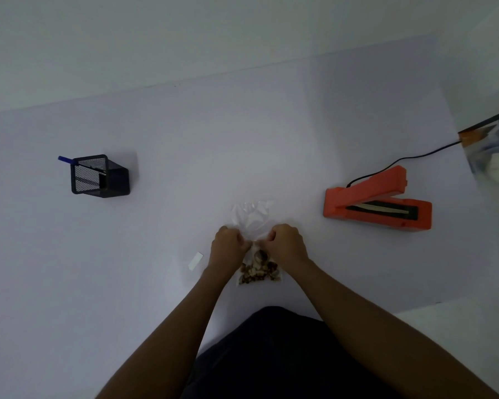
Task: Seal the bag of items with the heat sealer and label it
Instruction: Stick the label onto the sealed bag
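The clear bag (252, 223) lies on the white tabletop (185, 156), near the front edge, about in the middle. Small brown and white items (258, 270) sit in the end of the bag closest to the person. The left hand (228, 246) and the right hand (285, 244) are side by side on the bag. Both have their fingers curled tight, pinching the plastic just above the items. The empty top of the bag fans out past the knuckles.

A small white label (195, 260) lies flat just left of the left hand. The orange heat sealer (378, 201) sits toward the right edge with its lid up, and a black cord (401, 162) runs from it. A black mesh pen cup (98, 175) with 1 blue pen (65, 159) stands toward the left edge.
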Available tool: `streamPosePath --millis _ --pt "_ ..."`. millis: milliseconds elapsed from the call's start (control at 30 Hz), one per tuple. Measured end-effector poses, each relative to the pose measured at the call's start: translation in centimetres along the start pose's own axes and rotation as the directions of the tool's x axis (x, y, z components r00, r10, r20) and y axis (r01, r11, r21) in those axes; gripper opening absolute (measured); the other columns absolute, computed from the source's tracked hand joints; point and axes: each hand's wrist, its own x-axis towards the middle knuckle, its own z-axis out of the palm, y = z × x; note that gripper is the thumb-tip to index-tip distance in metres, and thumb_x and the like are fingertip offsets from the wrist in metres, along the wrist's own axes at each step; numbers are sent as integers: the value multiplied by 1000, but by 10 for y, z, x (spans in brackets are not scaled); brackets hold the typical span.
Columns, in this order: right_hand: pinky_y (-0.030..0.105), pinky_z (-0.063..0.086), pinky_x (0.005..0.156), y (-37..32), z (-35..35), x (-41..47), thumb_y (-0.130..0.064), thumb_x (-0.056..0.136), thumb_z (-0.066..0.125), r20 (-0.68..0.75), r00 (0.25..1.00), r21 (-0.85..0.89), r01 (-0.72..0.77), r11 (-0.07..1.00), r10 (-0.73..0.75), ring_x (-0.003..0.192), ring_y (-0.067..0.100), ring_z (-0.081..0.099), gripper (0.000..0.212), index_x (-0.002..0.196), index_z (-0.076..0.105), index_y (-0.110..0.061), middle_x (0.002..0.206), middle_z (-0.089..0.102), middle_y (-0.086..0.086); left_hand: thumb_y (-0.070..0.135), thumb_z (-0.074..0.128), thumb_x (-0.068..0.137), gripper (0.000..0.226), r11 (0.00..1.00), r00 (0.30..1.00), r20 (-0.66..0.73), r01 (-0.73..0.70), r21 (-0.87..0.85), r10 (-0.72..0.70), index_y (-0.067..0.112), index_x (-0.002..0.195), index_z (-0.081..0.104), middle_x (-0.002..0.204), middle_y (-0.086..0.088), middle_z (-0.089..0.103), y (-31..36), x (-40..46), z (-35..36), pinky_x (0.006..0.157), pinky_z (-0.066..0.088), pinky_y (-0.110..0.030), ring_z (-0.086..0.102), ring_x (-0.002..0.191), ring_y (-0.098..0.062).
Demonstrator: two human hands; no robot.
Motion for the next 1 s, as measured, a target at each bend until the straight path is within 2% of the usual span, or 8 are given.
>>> streamPosePath --millis 67,200,367,500,633,700,867,1000 --pt "29 53 55 1 0 2 -40 74 84 -1 1000 19 -8 1000 8 61 15 65 34 69 65 -12 67 67 0 37 80 76 39 1000 1000 -7 25 -1 -25 16 60 51 82 -6 58 -3 1 -3 54 34 -23 53 67 -16" --pt "34 57 59 4 3 0 -30 76 83 -34 999 55 -2 998 3 65 17 65 26 68 61 -18 69 66 -3 30 86 71 40 996 996 -35 75 -51 -77 17 64 48 82 -5 58 -5 3 -8 51 31 -22 49 64 -12" --pt "31 56 61 11 4 -2 -10 79 74 -60 997 82 62 995 -57 68 18 65 14 73 62 -16 71 67 -2 32 81 77 33 997 996 -35 83 -11 -83 20 66 52 91 0 56 -5 0 -7 62 38 -25 53 70 -14" --pt "32 56 64 9 1 -4 -20 86 72 -60 996 140 69 988 -61 70 18 64 12 81 61 -16 74 65 -3 33 79 80 27 997 997 -33 73 9 -72 20 70 57 93 1 54 -4 -2 -9 64 39 -26 54 71 -14" --pt "32 49 56 3 5 -10 -46 80 77 -72 996 80 50 996 -44 66 16 59 36 89 54 -20 76 61 -4 26 77 81 26 997 996 -47 71 9 -70 23 67 56 98 -1 57 -5 -2 -7 60 37 -23 55 71 -14" --pt "29 41 53 1 8 -9 -43 78 79 -84 994 23 77 997 -75 64 14 54 38 90 51 -21 76 58 -5 24 75 84 20 998 997 -46 64 7 -64 18 72 60 99 -2 56 -5 -3 -5 62 39 -25 56 73 -17" --pt "35 53 64 7 7 -4 -30 81 80 -58 996 78 70 994 -66 71 18 60 28 87 54 -23 78 59 -5 26 71 87 17 998 998 -36 59 -4 -59 15 79 62 100 -2 52 -4 -5 -5 67 42 -30 60 79 -22" --pt "30 48 63 11 4 -1 -19 85 74 -31 997 93 74 993 -72 66 16 56 18 88 56 -20 72 56 -6 28 70 88 18 999 999 -20 26 -22 -26 17 79 58 101 0 50 -10 -6 -5 68 42 -28 60 81 -20"
